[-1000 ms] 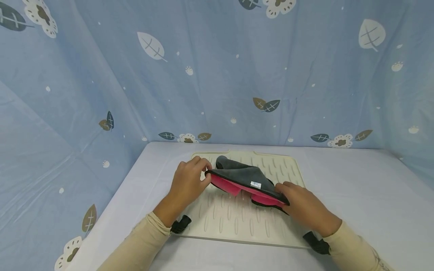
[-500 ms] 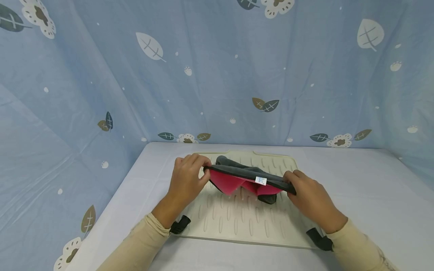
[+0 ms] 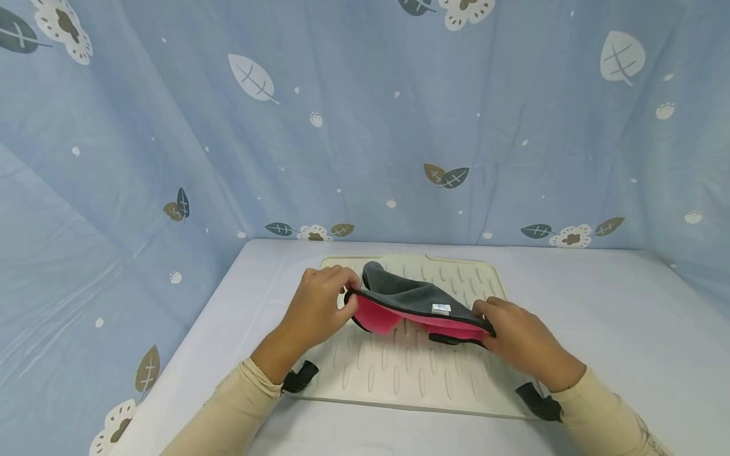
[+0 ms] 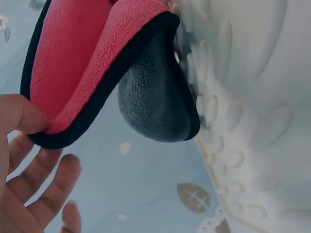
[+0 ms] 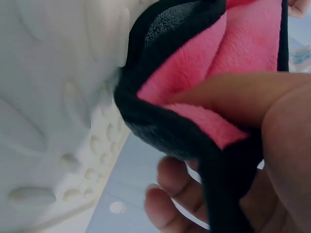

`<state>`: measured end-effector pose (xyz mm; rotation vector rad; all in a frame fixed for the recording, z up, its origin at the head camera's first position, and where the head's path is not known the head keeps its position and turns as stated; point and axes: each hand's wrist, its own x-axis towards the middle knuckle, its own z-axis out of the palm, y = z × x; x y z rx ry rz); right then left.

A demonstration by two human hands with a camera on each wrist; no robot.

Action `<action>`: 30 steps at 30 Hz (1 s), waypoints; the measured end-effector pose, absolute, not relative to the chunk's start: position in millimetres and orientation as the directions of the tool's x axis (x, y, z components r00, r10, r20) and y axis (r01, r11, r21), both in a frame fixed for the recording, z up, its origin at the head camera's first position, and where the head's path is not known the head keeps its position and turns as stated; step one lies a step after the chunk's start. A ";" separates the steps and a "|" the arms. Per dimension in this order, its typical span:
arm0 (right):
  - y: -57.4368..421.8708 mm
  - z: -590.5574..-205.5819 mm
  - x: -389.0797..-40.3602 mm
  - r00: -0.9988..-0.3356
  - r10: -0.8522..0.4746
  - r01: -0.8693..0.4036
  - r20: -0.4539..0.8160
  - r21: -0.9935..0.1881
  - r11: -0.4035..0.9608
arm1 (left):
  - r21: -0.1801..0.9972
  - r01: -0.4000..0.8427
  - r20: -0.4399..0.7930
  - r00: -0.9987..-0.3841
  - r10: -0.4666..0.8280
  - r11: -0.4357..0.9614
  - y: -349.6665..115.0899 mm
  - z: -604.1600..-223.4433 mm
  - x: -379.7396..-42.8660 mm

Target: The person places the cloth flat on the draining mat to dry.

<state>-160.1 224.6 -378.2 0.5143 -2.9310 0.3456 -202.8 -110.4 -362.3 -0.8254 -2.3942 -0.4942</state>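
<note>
A soft plush cloth point(image 3: 413, 297), grey on one face and pink on the other with black edging, is stretched between both hands above a ridged cream mat point(image 3: 393, 373). My left hand point(image 3: 322, 304) pinches its left corner between thumb and fingers; in the left wrist view the thumb lies on the pink face point(image 4: 68, 63). At the opposite corner my right hand point(image 3: 521, 339) grips the edge, its thumb on the pink side in the right wrist view. A small white label point(image 3: 441, 309) shows on the near edge. Part of the cloth's far end folds up over the mat.
The mat lies on a white-covered table point(image 3: 593, 304). Behind and to the left hangs a blue curtain point(image 3: 365, 126) printed with leaves and flowers. Black straps point(image 3: 538, 402) sit at the wrists.
My right hand has shifted slightly right and up. The cloth's near edge rose half a second ago, hiding most of the grey face, and has since come back down, showing it again.
</note>
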 end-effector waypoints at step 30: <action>218.3 -373.7 -151.4 -0.808 -0.549 -0.586 0.211 -0.369 0.721 | 0.301 0.720 0.335 -0.693 0.638 0.625 -128.9 -356.0 -205.4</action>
